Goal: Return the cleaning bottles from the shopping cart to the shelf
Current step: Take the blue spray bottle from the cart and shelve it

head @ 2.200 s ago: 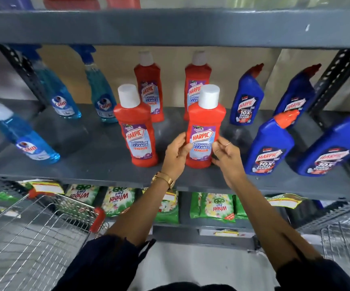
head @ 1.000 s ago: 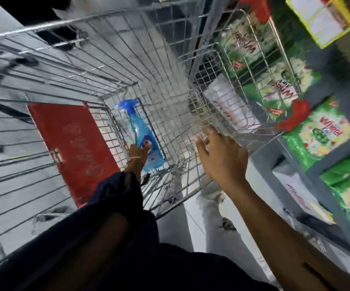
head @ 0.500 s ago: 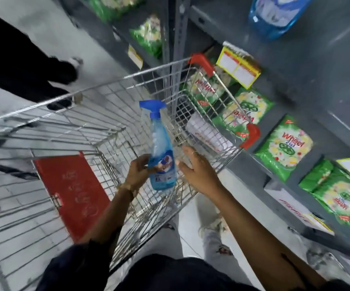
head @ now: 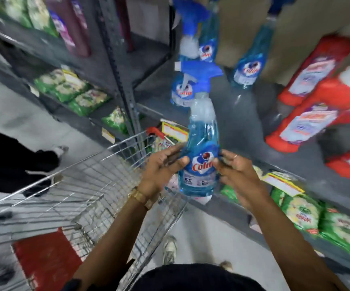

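Spray bottle (head: pixel 201 148) clear glossy plastic; cart (head: pixel 98 185) wire metal (shiny).

Both forearms reach forward, left hand (head: pixel 161 167) and right hand (head: pixel 236 171) facing each other, each grip closed inward.

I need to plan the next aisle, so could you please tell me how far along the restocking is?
Done: red bottles and several blue spray bottles already stand on the shelf. In hand: one blue spray bottle, held upright between the left hand and right hand, in front of the shelf edge and above the shopping cart. Left: setting it down; the blurred cart shows no further bottles.
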### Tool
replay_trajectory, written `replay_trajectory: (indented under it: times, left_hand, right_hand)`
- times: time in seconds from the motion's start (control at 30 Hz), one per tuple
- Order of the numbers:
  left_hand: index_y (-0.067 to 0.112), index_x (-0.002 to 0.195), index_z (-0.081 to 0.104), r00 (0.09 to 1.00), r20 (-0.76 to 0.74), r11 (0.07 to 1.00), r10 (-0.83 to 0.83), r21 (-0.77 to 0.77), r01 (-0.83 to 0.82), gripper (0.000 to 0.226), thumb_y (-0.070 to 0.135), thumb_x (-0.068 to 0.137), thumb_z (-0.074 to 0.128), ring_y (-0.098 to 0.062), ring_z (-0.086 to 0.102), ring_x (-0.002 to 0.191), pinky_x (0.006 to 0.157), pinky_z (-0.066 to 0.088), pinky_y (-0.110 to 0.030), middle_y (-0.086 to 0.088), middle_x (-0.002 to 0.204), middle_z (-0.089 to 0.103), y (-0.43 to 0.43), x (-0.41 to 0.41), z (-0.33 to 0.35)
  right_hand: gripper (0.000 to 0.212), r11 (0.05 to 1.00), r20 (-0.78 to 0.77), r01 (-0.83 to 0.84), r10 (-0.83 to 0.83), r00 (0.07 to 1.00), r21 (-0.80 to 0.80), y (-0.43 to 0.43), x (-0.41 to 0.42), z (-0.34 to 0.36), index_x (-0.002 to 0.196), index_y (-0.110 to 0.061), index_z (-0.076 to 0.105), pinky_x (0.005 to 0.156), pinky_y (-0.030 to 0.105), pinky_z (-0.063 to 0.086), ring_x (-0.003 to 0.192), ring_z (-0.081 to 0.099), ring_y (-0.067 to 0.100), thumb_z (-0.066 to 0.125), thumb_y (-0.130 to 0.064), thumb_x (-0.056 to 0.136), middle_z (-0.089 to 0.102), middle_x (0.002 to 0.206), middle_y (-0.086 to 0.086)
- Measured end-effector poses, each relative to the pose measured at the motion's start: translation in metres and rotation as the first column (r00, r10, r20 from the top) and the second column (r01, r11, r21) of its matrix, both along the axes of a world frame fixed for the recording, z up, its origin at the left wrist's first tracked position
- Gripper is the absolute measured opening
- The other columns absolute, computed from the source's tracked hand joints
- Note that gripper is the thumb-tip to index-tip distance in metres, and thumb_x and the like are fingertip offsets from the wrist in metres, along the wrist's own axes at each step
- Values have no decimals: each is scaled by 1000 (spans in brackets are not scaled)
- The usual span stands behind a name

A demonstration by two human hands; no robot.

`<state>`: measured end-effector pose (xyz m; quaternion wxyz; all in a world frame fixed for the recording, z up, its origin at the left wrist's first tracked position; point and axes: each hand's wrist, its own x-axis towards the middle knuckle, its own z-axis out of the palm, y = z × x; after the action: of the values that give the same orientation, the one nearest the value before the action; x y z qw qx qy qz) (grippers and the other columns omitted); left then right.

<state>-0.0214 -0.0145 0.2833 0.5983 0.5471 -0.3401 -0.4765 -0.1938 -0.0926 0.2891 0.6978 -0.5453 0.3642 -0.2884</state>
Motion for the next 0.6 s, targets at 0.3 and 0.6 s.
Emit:
replay_trajectory:
  times: [0.3, 0.6]
  left_hand:
    - [16, 121, 49, 963, 246, 967, -112, -195, 163, 43, -10, 87, 53, 11, 63, 96, 82, 53, -10, 1, 125, 54, -102, -28, 29]
    - [-4, 135, 41, 891, 447, 978, -73, -141, 151, 46, -2, 90, 53, -34, 44, 132, 111, 38, -50, -26, 141, 46, -193, -27, 11]
  right_hand:
    - [31, 927, 25, 270, -274, 962, -261, -73, -19, 14, 108, -17, 64, 72, 19, 58, 82, 70, 0, 53, 6, 90, 77, 90, -13]
    - [40, 813, -14, 443, -484, 875, -379, -134, -5, 8, 130, 4, 53, 99, 53, 50, 117, 61, 35, 58, 3, 90, 61, 128, 24]
